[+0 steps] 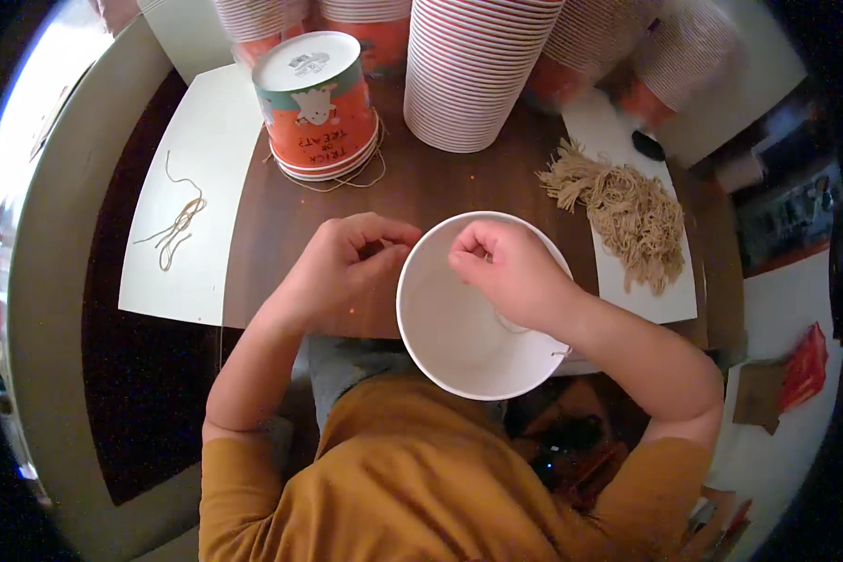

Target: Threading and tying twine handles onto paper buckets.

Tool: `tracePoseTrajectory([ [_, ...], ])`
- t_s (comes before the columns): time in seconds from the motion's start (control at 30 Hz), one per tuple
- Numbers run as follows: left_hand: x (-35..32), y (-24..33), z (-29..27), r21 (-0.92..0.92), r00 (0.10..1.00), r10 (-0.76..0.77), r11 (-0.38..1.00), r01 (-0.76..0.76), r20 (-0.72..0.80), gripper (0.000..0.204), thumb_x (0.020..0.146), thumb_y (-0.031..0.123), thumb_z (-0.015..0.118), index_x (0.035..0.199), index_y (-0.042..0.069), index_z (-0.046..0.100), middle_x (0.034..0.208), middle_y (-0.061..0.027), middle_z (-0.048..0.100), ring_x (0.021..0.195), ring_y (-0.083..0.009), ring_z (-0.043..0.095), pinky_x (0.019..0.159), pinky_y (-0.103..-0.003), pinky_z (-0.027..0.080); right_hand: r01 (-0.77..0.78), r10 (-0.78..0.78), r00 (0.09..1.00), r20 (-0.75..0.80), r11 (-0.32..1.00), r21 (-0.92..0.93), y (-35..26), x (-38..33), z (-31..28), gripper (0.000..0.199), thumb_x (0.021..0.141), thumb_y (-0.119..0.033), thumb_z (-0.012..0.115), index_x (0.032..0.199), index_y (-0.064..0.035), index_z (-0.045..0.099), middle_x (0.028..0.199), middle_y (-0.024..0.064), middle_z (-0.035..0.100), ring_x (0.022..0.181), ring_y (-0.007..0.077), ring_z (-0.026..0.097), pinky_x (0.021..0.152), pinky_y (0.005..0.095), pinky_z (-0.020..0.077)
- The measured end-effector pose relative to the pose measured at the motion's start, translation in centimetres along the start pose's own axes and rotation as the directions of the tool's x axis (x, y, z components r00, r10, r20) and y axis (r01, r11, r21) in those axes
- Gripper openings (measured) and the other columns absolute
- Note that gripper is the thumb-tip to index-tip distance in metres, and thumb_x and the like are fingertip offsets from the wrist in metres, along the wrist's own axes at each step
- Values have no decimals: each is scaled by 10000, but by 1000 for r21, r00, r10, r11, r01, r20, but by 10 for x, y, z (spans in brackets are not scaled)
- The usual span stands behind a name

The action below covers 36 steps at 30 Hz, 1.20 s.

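A white paper bucket (pixel 440 328) is tilted in front of me at the table's near edge, its open mouth facing up toward me. Over its mouth, my right hand (pixel 515 272) pinches thumb and forefinger together on what looks like thin string. Part of a string (pixel 512 326) shows inside the bucket below that wrist, and a short string end (pixel 561 352) pokes out near the lower right rim. My left hand (pixel 361 258) is at the outer left of the rim, thumb and forefinger closed together; what they hold, if anything, is hidden.
Upside-down orange and green buckets (pixel 318 122) stand far left with string around their base. Behind the bucket rises a tall white stack (pixel 478 75), with more stacks beyond. Loose strings (pixel 180 225) lie on left white paper; a tan string pile (pixel 628 220) lies right, near a black object (pixel 647 145).
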State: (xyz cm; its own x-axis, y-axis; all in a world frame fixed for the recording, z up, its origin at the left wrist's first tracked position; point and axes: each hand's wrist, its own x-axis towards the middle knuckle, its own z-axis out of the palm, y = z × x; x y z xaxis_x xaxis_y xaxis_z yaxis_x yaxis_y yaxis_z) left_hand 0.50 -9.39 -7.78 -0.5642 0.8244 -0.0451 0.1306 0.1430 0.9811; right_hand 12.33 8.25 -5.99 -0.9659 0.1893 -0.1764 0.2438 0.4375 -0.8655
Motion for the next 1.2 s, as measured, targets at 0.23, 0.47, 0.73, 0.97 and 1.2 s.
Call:
tracePoseTrajectory([
  [0.23,0,-6,1,68,995,103,992,-103,2,197,857,53,579,1013,-45,649,892,-82,674,813,-98,616,722,-253,503,26,-25,998,-63,999,21,-2,3,8,125,867,-129,587,823,-13,584,726,-12,578,650,55,504,591,233,431],
  [0.47,1,-8,1,57,994,113,992,-113,6,195,850,37,575,1012,-46,648,886,-99,662,803,-113,619,710,-258,496,59,-59,990,-128,998,-8,2,10,16,146,820,-149,601,793,-7,626,654,97,620,588,165,582,543,339,451],
  [0.73,2,-9,0,111,980,201,973,-200,9,180,835,37,586,987,-32,655,847,-112,652,754,-137,617,670,-269,491,66,-60,989,-132,997,38,-4,10,18,154,813,-140,601,760,1,630,648,105,628,586,166,592,555,328,461],
  [0.97,2,4,0,366,959,284,892,-266,4,85,831,12,581,882,-34,631,793,-30,624,730,-117,583,660,-247,472,34,-24,996,-87,993,116,-1,14,18,133,797,-136,627,777,-5,639,673,77,645,620,148,606,575,312,476],
  [1.2,1,-26,-16,-404,969,93,897,-182,-230,75,888,92,457,890,45,515,809,-80,623,692,-130,569,636,-249,464,48,-45,999,22,987,-156,-22,9,-7,143,818,-119,621,885,7,626,753,60,637,696,124,602,635,272,476],
])
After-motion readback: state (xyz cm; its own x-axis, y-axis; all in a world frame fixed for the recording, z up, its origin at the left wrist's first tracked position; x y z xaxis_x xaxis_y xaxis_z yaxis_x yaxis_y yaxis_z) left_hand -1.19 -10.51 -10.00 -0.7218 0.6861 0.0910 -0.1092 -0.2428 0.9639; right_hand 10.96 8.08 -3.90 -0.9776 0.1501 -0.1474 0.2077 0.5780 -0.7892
